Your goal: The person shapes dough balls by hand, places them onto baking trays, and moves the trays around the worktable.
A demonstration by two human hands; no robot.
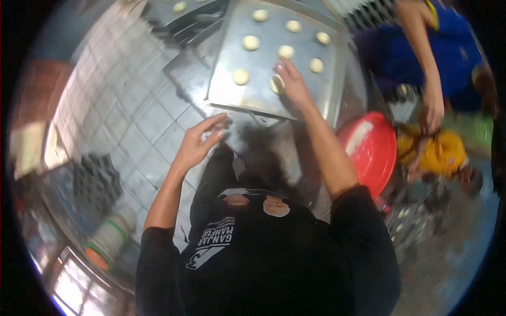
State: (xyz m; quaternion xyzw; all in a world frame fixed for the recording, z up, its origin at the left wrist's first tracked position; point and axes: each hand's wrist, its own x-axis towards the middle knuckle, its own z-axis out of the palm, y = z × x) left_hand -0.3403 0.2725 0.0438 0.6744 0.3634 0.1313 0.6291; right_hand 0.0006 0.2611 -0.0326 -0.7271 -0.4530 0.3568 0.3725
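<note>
A metal baking tray [263, 97] holds several pale, round dough balls spaced apart in rows. Over the tray's near part is my right hand [293, 87], its fingers stretched toward the far side. One dough ball [276, 85] sits right beside its palm, partly covered by the hand; another dough ball [285, 51] lies just past the fingertips. My left hand [197, 142] hovers off the tray's near left corner, fingers apart, with nothing in it.
A red basin [377, 152] with whitish stuff inside stands right of the tray. Beyond it are a person in blue [406, 58], one arm reaching down, and a person in yellow [443, 152]. Another tray [168, 13] lies at the top left. Tiled floor [142, 113] spreads left.
</note>
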